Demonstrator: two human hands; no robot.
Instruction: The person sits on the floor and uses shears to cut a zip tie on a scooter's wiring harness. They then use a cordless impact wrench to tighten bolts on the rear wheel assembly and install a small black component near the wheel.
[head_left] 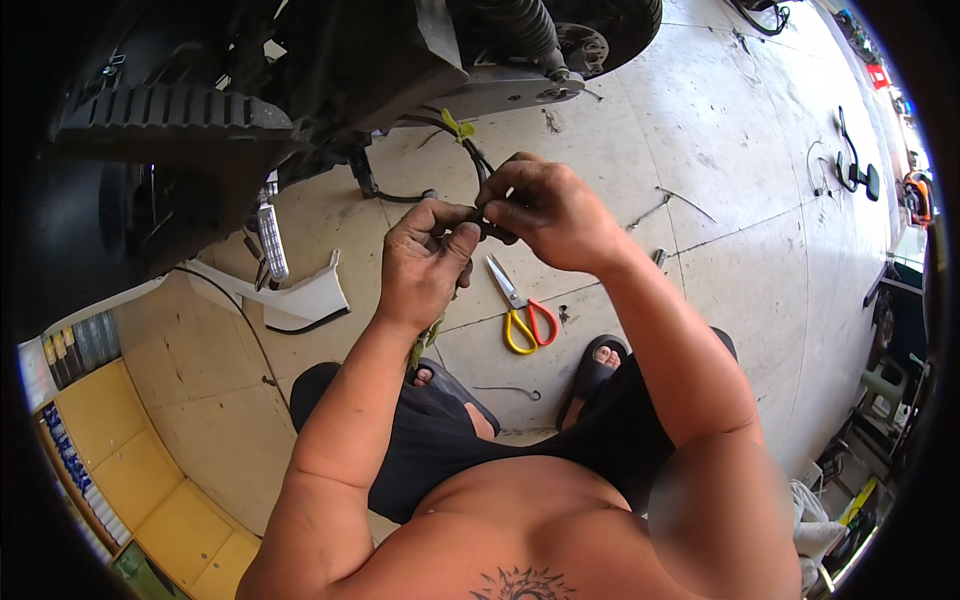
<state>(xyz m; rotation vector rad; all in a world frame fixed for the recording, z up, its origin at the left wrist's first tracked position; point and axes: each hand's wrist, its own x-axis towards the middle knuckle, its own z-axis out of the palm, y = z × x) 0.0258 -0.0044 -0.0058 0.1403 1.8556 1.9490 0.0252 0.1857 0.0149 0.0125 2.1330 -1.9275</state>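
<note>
Black cables (474, 150) come down from the underside of a motor scooter (390, 80), with a yellow-green strip (458, 126) around them. My left hand (428, 258) pinches the dark cable end between thumb and fingers. Close against it, my right hand (545, 212) is closed on the same cable, its fingertips almost touching the left ones. My fingers cover most of the held part, so its exact end is hidden. Below my left hand hangs a greenish strip (427, 342). Just under both hands, scissors (517, 308) with one yellow and one red handle lie on the floor.
A white body panel (305, 300) lies on the floor at left, near the scooter's footpeg (271, 242). A thin metal hook (508, 391) lies between my feet. Right of my hands is a long thin tool (650, 210). A yellow cabinet (150, 460) stands at lower left.
</note>
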